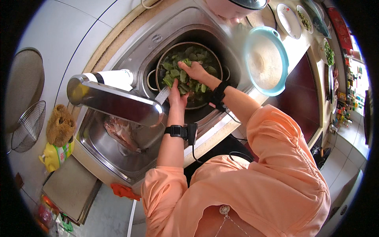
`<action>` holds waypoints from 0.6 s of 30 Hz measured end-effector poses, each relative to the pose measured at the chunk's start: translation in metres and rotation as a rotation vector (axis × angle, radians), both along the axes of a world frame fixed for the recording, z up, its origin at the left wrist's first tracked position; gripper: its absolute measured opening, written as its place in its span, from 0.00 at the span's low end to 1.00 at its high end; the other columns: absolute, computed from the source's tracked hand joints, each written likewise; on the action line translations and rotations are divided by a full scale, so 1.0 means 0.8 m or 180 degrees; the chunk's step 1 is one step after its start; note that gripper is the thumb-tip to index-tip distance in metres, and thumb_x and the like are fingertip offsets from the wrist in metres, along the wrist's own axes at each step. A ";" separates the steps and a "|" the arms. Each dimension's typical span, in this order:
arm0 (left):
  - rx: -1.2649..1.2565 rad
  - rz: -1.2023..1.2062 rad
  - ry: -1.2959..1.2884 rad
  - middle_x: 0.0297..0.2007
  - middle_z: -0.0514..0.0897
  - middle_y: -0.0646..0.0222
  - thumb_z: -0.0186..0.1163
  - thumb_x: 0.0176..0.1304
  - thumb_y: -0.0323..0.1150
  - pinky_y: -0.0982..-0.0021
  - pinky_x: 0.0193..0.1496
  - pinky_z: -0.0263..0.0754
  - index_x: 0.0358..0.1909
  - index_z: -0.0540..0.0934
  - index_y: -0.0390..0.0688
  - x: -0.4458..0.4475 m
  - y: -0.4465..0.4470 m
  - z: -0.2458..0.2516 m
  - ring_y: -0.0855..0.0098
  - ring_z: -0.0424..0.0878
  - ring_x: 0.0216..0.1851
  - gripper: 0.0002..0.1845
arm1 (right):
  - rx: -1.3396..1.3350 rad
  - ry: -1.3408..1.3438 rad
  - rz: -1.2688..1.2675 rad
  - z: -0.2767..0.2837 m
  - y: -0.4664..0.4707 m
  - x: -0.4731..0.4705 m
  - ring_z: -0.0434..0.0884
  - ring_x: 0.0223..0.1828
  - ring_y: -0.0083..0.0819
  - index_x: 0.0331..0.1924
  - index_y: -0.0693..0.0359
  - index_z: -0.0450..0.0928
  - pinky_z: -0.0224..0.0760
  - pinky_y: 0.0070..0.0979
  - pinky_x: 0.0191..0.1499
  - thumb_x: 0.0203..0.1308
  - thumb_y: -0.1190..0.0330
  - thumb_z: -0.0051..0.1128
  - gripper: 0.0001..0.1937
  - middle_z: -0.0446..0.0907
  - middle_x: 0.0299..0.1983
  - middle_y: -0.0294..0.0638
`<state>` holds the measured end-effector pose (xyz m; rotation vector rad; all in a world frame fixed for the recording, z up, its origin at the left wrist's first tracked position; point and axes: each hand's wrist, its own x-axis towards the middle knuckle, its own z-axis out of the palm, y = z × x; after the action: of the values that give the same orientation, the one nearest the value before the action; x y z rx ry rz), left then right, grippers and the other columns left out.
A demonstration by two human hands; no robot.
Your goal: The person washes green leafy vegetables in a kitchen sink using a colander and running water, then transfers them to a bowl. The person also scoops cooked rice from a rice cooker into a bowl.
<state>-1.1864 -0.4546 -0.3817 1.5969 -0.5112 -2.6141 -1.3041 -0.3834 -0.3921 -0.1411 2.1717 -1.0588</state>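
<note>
A metal pot [219,60] with two side handles stands in the right sink basin, filled with water and green leafy vegetables [183,76]. My right hand [194,71] grips a bunch of these leaves over the pot. Just nearer to me, my left hand [177,96] holds the lower side of the same bunch, its fingers partly hidden by leaves. A stream of water [162,94] runs from the broad metal faucet [118,100] beside my left hand.
A fish-like piece of raw food [121,131] lies in the left basin [97,148]. On the right counter a blue-rimmed strainer basket [250,59] sits near an oval white dish [287,22] and a pink cooker [231,10]. A loofah-like scrubber [60,126] and yellow bottle [51,157] are at left.
</note>
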 end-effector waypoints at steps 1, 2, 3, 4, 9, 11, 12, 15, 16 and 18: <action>-0.0125 0.0057 -0.0071 0.62 0.61 0.67 0.51 0.66 0.38 0.47 0.60 0.60 0.63 0.59 0.52 -0.001 0.001 0.005 0.61 0.62 0.61 0.25 | -0.0143 -0.0534 -0.0078 0.005 -0.002 -0.005 0.66 0.16 0.27 0.19 0.67 0.71 0.58 0.32 0.19 0.56 0.46 0.54 0.28 0.69 0.15 0.41; -0.0232 0.0093 -0.0171 0.63 0.60 0.67 0.51 0.66 0.37 0.46 0.60 0.59 0.64 0.57 0.52 -0.001 0.001 0.012 0.61 0.62 0.61 0.26 | -0.0667 -0.0605 0.0067 0.012 0.002 -0.004 0.68 0.26 0.27 0.31 0.69 0.69 0.61 0.29 0.29 0.55 0.51 0.56 0.24 0.70 0.27 0.43; -0.0332 0.0002 0.0014 0.67 0.52 0.66 0.52 0.65 0.36 0.41 0.63 0.51 0.68 0.48 0.55 0.003 0.000 0.020 0.58 0.58 0.64 0.33 | -0.0952 -0.0741 0.0132 0.019 0.007 -0.005 0.70 0.37 0.27 0.43 0.71 0.68 0.64 0.27 0.39 0.53 0.56 0.59 0.25 0.71 0.39 0.44; -0.0382 -0.0058 0.0124 0.66 0.53 0.66 0.54 0.63 0.36 0.40 0.63 0.49 0.69 0.46 0.57 0.004 -0.001 0.029 0.58 0.56 0.64 0.37 | -0.1285 -0.0872 0.0207 0.025 0.012 -0.008 0.72 0.48 0.28 0.55 0.73 0.66 0.67 0.25 0.48 0.52 0.61 0.61 0.30 0.73 0.51 0.46; -0.0621 -0.0757 -0.0357 0.70 0.43 0.64 0.61 0.55 0.49 0.36 0.63 0.38 0.70 0.35 0.60 0.010 -0.005 0.063 0.53 0.37 0.69 0.51 | -0.0046 0.0248 0.1206 0.045 0.044 -0.028 0.58 0.66 0.46 0.66 0.62 0.53 0.53 0.33 0.64 0.44 0.54 0.65 0.46 0.59 0.63 0.57; -0.0804 -0.1192 -0.0532 0.70 0.39 0.61 0.61 0.53 0.55 0.34 0.60 0.44 0.70 0.31 0.60 0.016 -0.004 0.067 0.50 0.36 0.70 0.54 | 0.0771 0.0010 0.1090 0.040 0.050 -0.029 0.55 0.67 0.50 0.67 0.62 0.49 0.50 0.35 0.65 0.41 0.47 0.66 0.51 0.56 0.64 0.61; -0.0765 -0.1182 -0.0540 0.70 0.39 0.60 0.61 0.53 0.56 0.33 0.59 0.46 0.70 0.31 0.60 0.013 -0.002 0.065 0.50 0.37 0.69 0.55 | 0.1174 -0.0107 0.1026 0.035 0.051 -0.028 0.54 0.67 0.53 0.67 0.63 0.48 0.49 0.36 0.66 0.39 0.44 0.66 0.54 0.54 0.64 0.62; -0.0545 -0.1211 -0.0798 0.70 0.39 0.58 0.63 0.50 0.58 0.33 0.54 0.55 0.69 0.29 0.61 0.001 0.005 0.050 0.49 0.48 0.67 0.58 | 0.1113 -0.0404 0.0870 0.016 0.041 -0.017 0.52 0.67 0.57 0.68 0.62 0.44 0.47 0.39 0.66 0.35 0.38 0.66 0.59 0.50 0.65 0.64; -0.0450 -0.1091 -0.0868 0.70 0.40 0.58 0.64 0.49 0.58 0.33 0.54 0.56 0.69 0.29 0.60 -0.004 0.006 0.041 0.49 0.49 0.67 0.59 | 0.1134 -0.0443 0.0828 0.009 0.036 -0.012 0.52 0.67 0.57 0.68 0.62 0.44 0.48 0.40 0.66 0.36 0.39 0.66 0.59 0.49 0.66 0.64; -0.0276 -0.0854 -0.0987 0.69 0.41 0.58 0.65 0.48 0.58 0.35 0.54 0.57 0.69 0.29 0.59 -0.016 0.010 0.022 0.48 0.51 0.66 0.60 | 0.0985 -0.0800 0.0741 0.000 0.028 -0.007 0.52 0.68 0.49 0.68 0.66 0.38 0.51 0.41 0.65 0.46 0.44 0.62 0.55 0.51 0.67 0.58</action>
<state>-1.1993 -0.4467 -0.3643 2.0445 -0.9004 -2.4794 -1.3094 -0.3608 -0.3924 -0.1084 2.0036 -0.5692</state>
